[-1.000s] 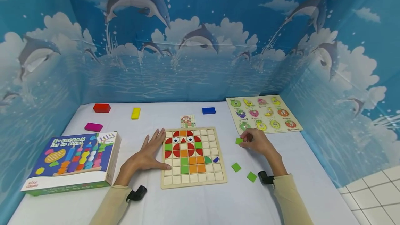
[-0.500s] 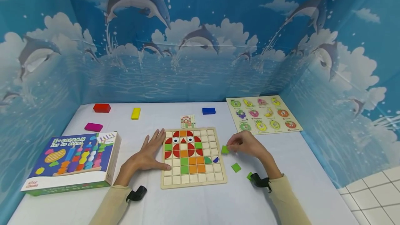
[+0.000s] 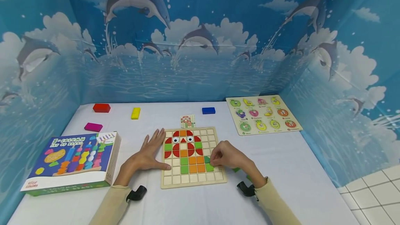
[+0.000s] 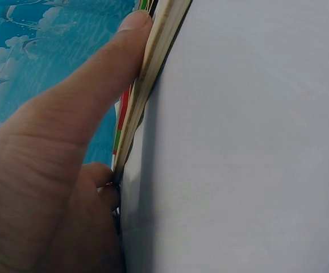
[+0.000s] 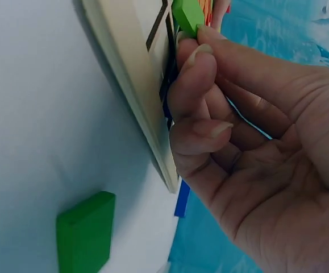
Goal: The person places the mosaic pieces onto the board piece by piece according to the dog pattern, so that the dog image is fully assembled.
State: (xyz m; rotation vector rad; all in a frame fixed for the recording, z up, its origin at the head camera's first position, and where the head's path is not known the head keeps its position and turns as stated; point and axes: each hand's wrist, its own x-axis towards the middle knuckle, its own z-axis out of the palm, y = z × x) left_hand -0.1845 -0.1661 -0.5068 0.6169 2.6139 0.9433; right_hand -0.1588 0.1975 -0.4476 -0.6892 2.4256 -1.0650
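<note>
In the head view, a wooden grid board (image 3: 193, 177) lies mid-table with an owl-like pattern of red, orange and green pieces. My right hand (image 3: 229, 155) reaches over its right side and pinches a green square tile (image 5: 188, 16) between thumb and finger. That tile is below the darker green quarter-round piece (image 3: 207, 159) and right of an orange square. My left hand (image 3: 147, 157) rests at the board's left edge with fingers spread. Its thumb (image 4: 131, 28) lies on the rim in the left wrist view. Another green tile (image 5: 87, 233) lies beside the board, partly hidden from the head view by my right arm.
A small pattern card (image 3: 188, 121) sits behind the board. At the left stands a bead-toy box (image 3: 72, 159). Red (image 3: 101, 108), magenta (image 3: 93, 127), yellow (image 3: 135, 113) and blue (image 3: 208, 110) blocks lie toward the back. A fruit puzzle board (image 3: 265, 114) is at the back right.
My right hand has carried the green tile leftward and toward me, from the table right of the board onto its grid. My left hand has stayed in place.
</note>
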